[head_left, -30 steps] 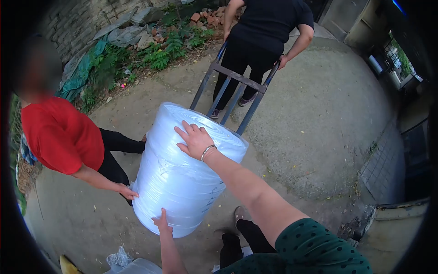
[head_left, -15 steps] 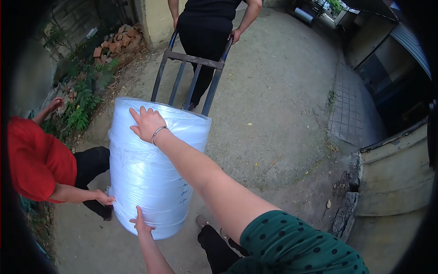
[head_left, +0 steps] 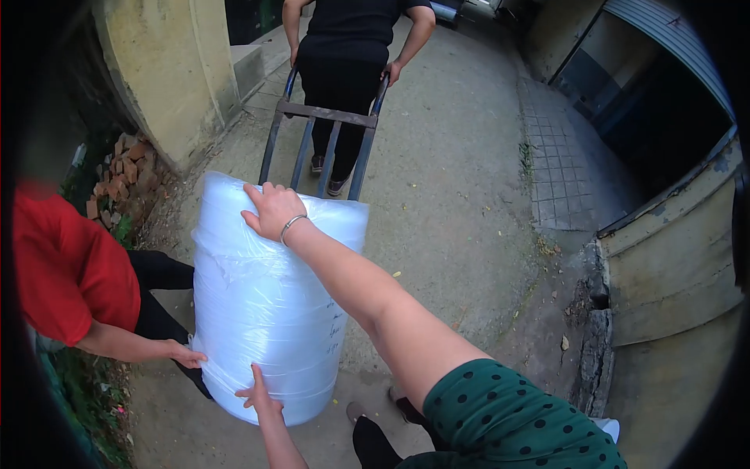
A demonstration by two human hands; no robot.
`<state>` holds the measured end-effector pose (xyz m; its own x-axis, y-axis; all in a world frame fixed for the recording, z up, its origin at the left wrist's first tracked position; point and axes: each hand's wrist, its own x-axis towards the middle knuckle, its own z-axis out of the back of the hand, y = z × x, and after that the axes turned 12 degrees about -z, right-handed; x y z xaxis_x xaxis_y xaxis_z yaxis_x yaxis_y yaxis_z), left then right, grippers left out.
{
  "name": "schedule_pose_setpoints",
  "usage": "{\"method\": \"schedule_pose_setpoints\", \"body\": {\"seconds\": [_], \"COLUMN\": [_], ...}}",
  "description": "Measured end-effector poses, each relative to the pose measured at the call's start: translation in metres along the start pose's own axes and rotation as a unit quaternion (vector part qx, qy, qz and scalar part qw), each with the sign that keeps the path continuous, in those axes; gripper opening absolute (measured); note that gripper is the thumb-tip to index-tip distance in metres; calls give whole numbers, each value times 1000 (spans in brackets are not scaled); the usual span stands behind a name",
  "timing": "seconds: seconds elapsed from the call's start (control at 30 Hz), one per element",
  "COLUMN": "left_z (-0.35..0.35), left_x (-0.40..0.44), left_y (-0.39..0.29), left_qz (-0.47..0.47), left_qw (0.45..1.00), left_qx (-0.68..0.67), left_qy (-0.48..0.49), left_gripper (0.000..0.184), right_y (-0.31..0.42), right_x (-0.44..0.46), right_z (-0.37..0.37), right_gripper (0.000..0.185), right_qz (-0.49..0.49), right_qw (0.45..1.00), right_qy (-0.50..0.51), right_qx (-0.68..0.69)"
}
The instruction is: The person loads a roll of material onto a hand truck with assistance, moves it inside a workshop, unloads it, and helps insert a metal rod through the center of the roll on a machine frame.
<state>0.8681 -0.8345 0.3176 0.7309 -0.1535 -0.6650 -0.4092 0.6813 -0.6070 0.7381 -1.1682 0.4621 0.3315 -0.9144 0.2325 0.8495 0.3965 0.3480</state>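
A big white roll [head_left: 269,313] wrapped in clear plastic film, with dark handwriting on its side, leans on a metal hand cart [head_left: 328,117]. My right hand [head_left: 273,211], a bracelet at its wrist, lies with fingers spread on the roll's upper end. Low on the near side, my left hand [head_left: 262,397] rests against the film, its thumb and fingers apart. A co-worker's hand [head_left: 187,353] touches the roll's left side. The cart's lower part is hidden behind the roll.
Ahead, a person in black [head_left: 348,35] grips the cart's handles. A person in red [head_left: 74,273] walks on the left. Bricks [head_left: 121,168] lie beside a yellowish pillar [head_left: 168,70]. A metal panel [head_left: 672,258] and cracked curb [head_left: 595,363] border the concrete lane [head_left: 453,156] on the right.
The lane scenery has shifted back as we move forward; the bricks are nearer and the pillar shows more. Both my hands stay on the roll, and the person in red keeps alongside.
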Motion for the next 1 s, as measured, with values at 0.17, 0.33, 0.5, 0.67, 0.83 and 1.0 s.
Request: {"method": "schedule_pose_setpoints", "body": {"seconds": [0.17,0.33,0.5,0.67,0.83,1.0], "left_z": [-143,-294,-448,-607,-772,-934], "left_x": [17,-37,8,0,-78,-106], "left_y": [-34,-146,-231,-328,-445,-520], "left_qz": [-92,-44,-12,-7,-8,-36], "left_qw": [994,992,997,992,993,990], "left_qx": [-25,-105,-9,11,79,83], "left_qy": [44,63,73,129,82,106], "left_gripper": [131,134,138,141,147,148], "right_y": [-115,-251,-349,-475,-635,-769], "right_x": [104,236,364,498,626,732], "right_z": [26,51,56,68,97,124], "right_gripper": [52,51,52,51,50,50], "right_qz": [-9,-9,-71,-92,-121,-149], "right_qw": [1000,999,996,992,988,984], "right_qy": [-17,-53,-29,-59,-74,-73], "right_qx": [0,-10,-51,-63,-67,-64]}}
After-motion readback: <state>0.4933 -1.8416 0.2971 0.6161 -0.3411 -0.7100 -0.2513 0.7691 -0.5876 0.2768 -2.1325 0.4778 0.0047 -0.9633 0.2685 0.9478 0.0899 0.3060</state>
